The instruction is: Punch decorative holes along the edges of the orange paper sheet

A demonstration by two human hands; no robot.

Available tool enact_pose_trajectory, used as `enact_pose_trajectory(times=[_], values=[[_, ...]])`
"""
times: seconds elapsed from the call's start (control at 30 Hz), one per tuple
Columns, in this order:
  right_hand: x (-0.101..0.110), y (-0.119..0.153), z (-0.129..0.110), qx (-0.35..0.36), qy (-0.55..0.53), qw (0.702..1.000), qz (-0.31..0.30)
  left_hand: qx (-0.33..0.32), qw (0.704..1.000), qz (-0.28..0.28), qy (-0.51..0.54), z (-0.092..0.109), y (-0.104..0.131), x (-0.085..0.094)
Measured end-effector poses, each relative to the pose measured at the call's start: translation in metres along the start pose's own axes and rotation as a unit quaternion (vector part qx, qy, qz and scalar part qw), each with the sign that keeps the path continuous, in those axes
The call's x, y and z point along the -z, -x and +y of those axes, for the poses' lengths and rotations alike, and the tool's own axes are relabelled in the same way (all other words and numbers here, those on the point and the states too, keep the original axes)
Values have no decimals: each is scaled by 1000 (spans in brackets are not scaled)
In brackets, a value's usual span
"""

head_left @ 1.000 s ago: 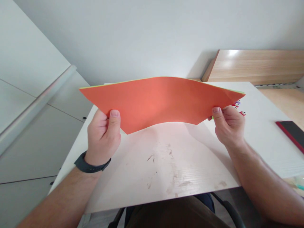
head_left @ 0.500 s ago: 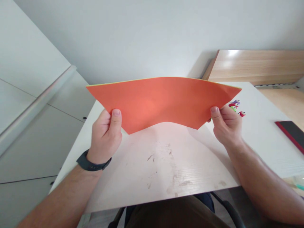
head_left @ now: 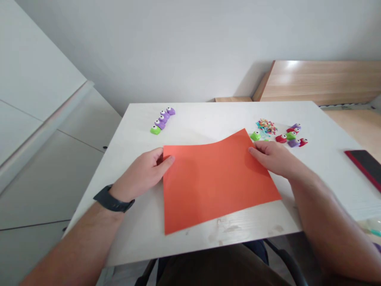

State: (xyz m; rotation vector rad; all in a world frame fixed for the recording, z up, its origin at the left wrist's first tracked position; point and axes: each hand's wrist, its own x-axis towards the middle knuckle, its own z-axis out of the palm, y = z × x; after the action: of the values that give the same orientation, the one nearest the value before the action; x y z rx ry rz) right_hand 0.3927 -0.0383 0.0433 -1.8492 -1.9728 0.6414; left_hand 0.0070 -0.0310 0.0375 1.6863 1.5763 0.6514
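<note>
An orange sheet of paper point(head_left: 214, 178) spans the space between my hands, low over the front of the white table point(head_left: 131, 242). My left hand point(head_left: 145, 172) pinches its left edge near the far corner, thumb on top. At the right edge, my right hand point(head_left: 272, 157) grips the sheet with the thumb above and the fingers underneath. The far edge curves up toward the right corner. Whether the near edge rests on the tabletop I cannot tell. The fingers under the paper are mostly hidden.
Green and purple eyed toy pieces point(head_left: 162, 119) stand in a row at the back left. At the right lie colourful small bits point(head_left: 266, 126) and red, green and purple eyed pieces point(head_left: 293, 135). A black-and-red flat object point(head_left: 364, 167) lies at the far right. White cabinets point(head_left: 50, 171) flank the left.
The orange sheet has come down from a raised, tilted position to lie nearly flat, low over the table. Both hands have moved closer together. The toy row at the back left is now uncovered.
</note>
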Motion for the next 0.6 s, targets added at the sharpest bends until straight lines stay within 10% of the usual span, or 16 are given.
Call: enact_pose_trajectory(times=[0.2, 0.6], values=[[2, -3, -4, 2, 135, 986, -98, -9, 993, -34, -115, -5, -5, 2], [3, -7, 3, -64, 185, 977, -85, 15, 989, -116, -87, -14, -7, 6]])
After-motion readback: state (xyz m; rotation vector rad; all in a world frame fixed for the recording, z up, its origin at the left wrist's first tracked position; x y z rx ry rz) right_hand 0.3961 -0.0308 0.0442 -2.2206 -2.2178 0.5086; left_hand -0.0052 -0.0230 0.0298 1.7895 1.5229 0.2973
